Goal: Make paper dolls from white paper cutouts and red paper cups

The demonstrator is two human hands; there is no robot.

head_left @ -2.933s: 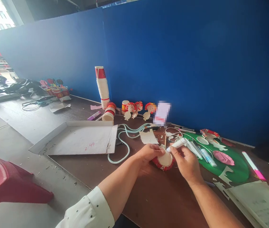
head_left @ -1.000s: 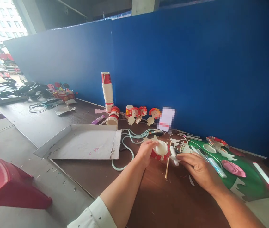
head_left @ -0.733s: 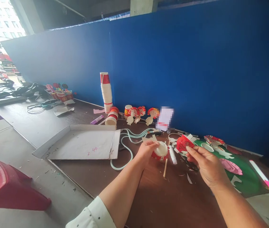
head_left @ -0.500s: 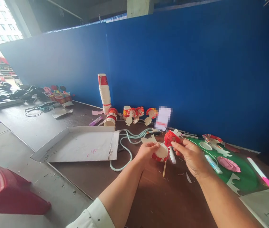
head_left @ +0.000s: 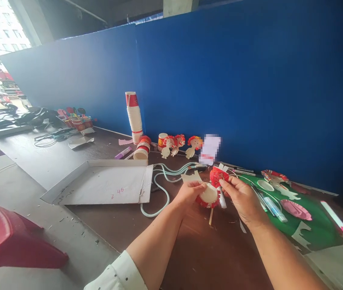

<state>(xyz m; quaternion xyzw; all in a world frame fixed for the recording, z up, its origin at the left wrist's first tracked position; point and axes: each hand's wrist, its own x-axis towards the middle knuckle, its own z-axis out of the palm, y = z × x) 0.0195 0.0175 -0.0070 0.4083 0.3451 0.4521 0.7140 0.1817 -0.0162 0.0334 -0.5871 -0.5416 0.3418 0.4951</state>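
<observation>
My left hand (head_left: 191, 192) is closed on the rim of a cut paper cup (head_left: 210, 194), its round white base facing up and a red fringe around its lower edge. Between the thumb and fingers of my right hand (head_left: 240, 197) is a red paper piece (head_left: 216, 175), close above the cup's far edge; I cannot tell whether the two touch. Behind the cup, a white tube (head_left: 222, 201) shows in part. A thin wooden stick (head_left: 210, 216) pokes out below the cup; where its upper end lies is hidden.
A shallow white box lid (head_left: 98, 185) lies left, beside a pale green cord (head_left: 167, 193). Stacked paper cups (head_left: 134, 119) and several paper figures (head_left: 194, 147) stand near the blue partition (head_left: 234, 80). A green mat (head_left: 319, 225) at right holds paper scraps and pens. A red stool (head_left: 14, 241) stands lower left.
The cup piece has turned so more of its white base and red fringe shows. The red paper piece has tilted in my right hand. The whole view has shifted slightly.
</observation>
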